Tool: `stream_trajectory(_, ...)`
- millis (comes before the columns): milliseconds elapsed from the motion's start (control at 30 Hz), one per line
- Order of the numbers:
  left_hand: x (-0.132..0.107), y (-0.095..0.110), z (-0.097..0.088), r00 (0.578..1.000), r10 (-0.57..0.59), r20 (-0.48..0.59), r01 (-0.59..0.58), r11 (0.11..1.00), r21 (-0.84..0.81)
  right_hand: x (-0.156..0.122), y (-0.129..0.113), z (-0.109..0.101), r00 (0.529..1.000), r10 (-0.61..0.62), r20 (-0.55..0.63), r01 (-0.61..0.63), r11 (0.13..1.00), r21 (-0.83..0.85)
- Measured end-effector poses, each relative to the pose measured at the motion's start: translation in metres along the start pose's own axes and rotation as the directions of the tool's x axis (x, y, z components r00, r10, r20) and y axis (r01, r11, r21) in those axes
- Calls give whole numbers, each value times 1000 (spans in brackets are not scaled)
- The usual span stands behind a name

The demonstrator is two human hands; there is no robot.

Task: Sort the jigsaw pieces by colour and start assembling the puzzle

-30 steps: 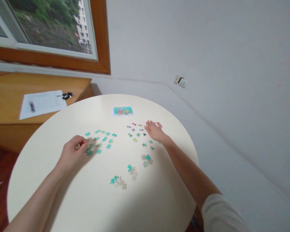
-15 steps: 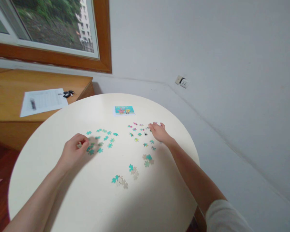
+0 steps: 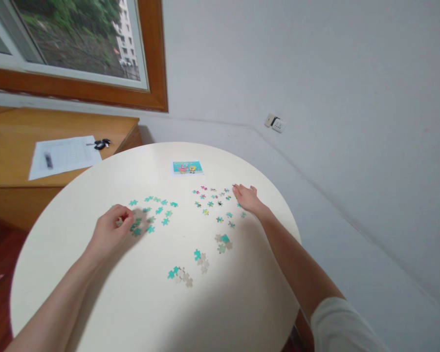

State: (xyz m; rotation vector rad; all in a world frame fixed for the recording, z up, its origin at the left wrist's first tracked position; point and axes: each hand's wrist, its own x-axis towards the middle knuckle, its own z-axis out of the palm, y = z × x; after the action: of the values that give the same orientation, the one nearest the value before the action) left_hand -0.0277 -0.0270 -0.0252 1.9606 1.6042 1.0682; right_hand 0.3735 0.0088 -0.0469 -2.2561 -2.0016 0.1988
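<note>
My left hand (image 3: 112, 225) hovers at the left edge of a group of teal puzzle pieces (image 3: 159, 210), fingers curled in with thumb and fingertips together. Whatever may be between them is hidden. On the right, my right hand (image 3: 246, 198) reaches over the edge of a group of multicoloured puzzle pieces (image 3: 210, 204), fingers apart and fingertips down at the table by a small piece. Closer to me lie three small clusters of pieces, some teal and some grey: a near cluster (image 3: 173, 272), a middle cluster (image 3: 197, 254) and a right cluster (image 3: 225, 238).
The pieces lie on a round white table (image 3: 132, 303). A picture card (image 3: 187, 167) with cartoon figures lies toward the back. Beyond the table, a wooden desk (image 3: 95, 120) holds a printed sheet (image 3: 68, 154) and keys (image 3: 102, 144). A wall socket (image 3: 277, 125) is on the right wall.
My right hand has shifted slightly right, uncovering several multicoloured pieces that it had covered. My left hand stays nearly in place. The whole view has shifted slightly.
</note>
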Motion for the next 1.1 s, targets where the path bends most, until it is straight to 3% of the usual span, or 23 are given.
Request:
stream_trajectory(233, 0, -5, 1, 998, 53, -28, -54, 999, -6, 13, 1, -1, 1000, -3, 3, 3, 1000, 12)
stream_trajectory(467, -1, -4, 1, 998, 58, -26, -59, 998, -17, 8, 17, 5, 995, 34, -93, -27, 997, 74)
stream_trajectory(633, -1, -3, 1, 999, 49, -4, -49, 999, -23, 4, 20, 7, 999, 36, -40, -33, 997, 72)
stream_trajectory(933, -1, -3, 2, 1000, 23, -3, -23, 1000, 7, 16, 3, 7, 1000, -23, 6, 23, 998, 52)
stream_trajectory(1100, -2, 0, 2, 1000, 11, 7, -11, 1000, 3, 13, 10, 0, 1000, 3, -5, -3, 998, 59)
